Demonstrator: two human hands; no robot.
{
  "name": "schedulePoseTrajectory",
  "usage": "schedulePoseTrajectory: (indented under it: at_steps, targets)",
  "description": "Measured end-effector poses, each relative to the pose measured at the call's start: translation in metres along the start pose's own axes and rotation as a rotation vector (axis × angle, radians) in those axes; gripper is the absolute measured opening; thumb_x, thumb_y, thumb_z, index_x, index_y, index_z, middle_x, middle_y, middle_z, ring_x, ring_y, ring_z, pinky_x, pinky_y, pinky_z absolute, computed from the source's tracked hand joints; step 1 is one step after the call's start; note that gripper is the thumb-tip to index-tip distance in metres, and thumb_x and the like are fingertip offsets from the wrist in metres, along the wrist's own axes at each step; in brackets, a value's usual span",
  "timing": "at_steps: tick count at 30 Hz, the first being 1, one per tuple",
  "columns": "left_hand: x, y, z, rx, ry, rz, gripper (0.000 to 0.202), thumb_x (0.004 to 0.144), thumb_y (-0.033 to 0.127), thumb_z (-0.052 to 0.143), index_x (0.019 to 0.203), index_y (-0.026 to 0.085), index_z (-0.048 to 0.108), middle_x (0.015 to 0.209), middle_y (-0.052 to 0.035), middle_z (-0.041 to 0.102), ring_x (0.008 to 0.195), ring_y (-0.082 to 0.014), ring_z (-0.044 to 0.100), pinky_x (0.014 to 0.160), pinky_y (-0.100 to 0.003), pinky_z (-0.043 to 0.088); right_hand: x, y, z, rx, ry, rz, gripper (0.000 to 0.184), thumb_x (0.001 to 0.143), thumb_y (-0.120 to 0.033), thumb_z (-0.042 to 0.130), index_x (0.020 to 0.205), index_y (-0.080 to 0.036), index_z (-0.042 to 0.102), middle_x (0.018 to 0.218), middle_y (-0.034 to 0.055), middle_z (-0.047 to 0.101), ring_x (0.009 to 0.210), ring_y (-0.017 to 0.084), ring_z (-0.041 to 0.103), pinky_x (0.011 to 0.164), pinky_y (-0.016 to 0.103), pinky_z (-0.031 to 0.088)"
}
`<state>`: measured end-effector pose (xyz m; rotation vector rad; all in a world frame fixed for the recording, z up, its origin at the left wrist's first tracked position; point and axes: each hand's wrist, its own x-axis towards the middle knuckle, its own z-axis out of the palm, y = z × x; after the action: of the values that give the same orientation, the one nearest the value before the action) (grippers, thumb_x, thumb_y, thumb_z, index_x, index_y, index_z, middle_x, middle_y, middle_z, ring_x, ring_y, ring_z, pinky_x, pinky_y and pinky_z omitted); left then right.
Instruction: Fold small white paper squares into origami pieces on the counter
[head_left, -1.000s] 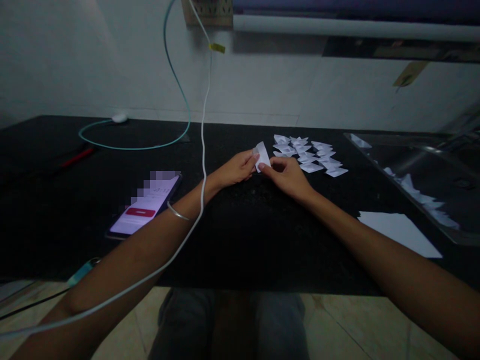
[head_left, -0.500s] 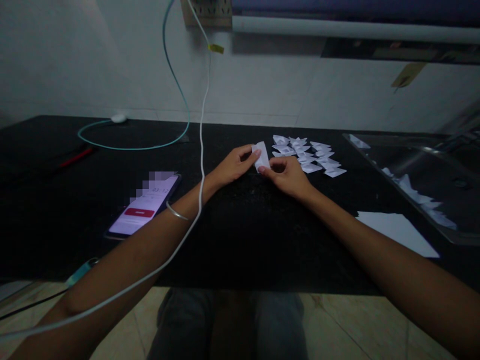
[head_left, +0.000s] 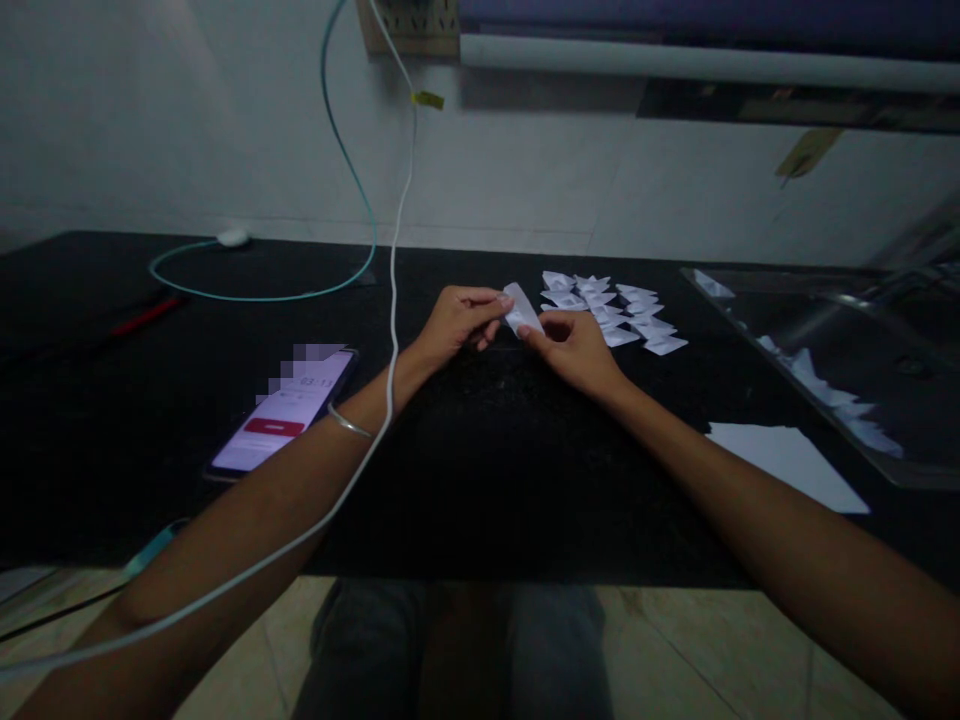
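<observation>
Between my two hands, above the black countertop (head_left: 480, 480), is a small folded piece of white paper (head_left: 523, 311). My left hand (head_left: 461, 322) pinches its upper left edge between thumb and fingers. The lower right end is gripped by my right hand (head_left: 574, 348), thumb on the front. Just behind and right of my right hand, several folded paper boats (head_left: 598, 300) stand in close rows. Farther right lies a stack of white paper sheets (head_left: 784, 465), near my right forearm.
Left of my left forearm lies a lit phone (head_left: 281, 415). A white cable (head_left: 394, 290) hangs across that forearm. A teal cable (head_left: 262, 298) loops at the back left. More folded paper pieces (head_left: 814, 382) line the edge of the metal sink (head_left: 892, 350) on the right.
My left hand has shifted its hold, its thumb and fingers now pinching the upper corner. The folded paper looks narrower and more tilted. My right hand still grips the lower end.
</observation>
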<state>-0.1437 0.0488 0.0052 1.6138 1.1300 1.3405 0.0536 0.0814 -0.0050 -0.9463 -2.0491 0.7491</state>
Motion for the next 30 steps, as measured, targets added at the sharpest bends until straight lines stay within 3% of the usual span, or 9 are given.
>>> schedulePoseTrajectory:
  at_steps: [6,14,21,26,30]
  targets:
    - [-0.001,0.005,0.005,-0.136,0.000,-0.049,0.038,0.085,0.053,0.071,0.085,0.015,0.068,0.070,-0.0049,0.067,0.051,-0.0059,0.058,0.038,-0.018,0.023,0.000,-0.001,0.000,0.186,-0.005,0.024,0.025,0.089,-0.044,0.064,0.090,-0.019,0.071,0.071,0.0024,0.067,0.059,0.014,0.057,0.055,0.029,0.042]
    - [0.000,0.003,0.003,-0.097,-0.039,-0.018,0.042,0.089,0.054,0.065,0.082,0.013,0.069,0.076,-0.0091,0.070,0.053,-0.0071,0.062,0.036,-0.018,0.024,0.000,-0.004,-0.001,0.392,0.051,0.093,0.027,0.085,-0.045,0.070,0.098,-0.021,0.074,0.070,0.0022,0.070,0.050,0.011,0.056,0.050,0.028,0.046]
    - [0.003,-0.001,0.001,-0.106,0.006,-0.011,0.043,0.090,0.054,0.064,0.108,0.014,0.067,0.084,-0.0082,0.072,0.052,-0.0052,0.061,0.035,-0.017,0.024,-0.001,-0.011,-0.001,0.577,0.056,0.191,0.036,0.081,-0.046,0.074,0.102,-0.017,0.072,0.076,0.0052,0.074,0.052,0.012,0.062,0.053,0.029,0.054]
    - [-0.001,0.002,0.000,-0.072,-0.041,-0.018,0.046,0.091,0.057,0.063,0.098,0.013,0.071,0.076,-0.0078,0.071,0.045,-0.0038,0.056,0.034,-0.018,0.022,-0.001,-0.012,-0.002,0.663,0.086,0.278,0.037,0.079,-0.043,0.077,0.105,-0.018,0.069,0.074,0.0041,0.075,0.053,0.012,0.065,0.054,0.027,0.057]
    - [0.000,0.001,0.000,-0.114,-0.022,-0.025,0.039,0.090,0.051,0.065,0.100,0.014,0.071,0.087,-0.0092,0.073,0.044,-0.0022,0.055,0.034,-0.018,0.022,0.000,-0.013,-0.002,0.733,0.100,0.326,0.031,0.080,-0.038,0.078,0.102,-0.019,0.067,0.081,0.0060,0.077,0.064,0.014,0.071,0.063,0.027,0.061]
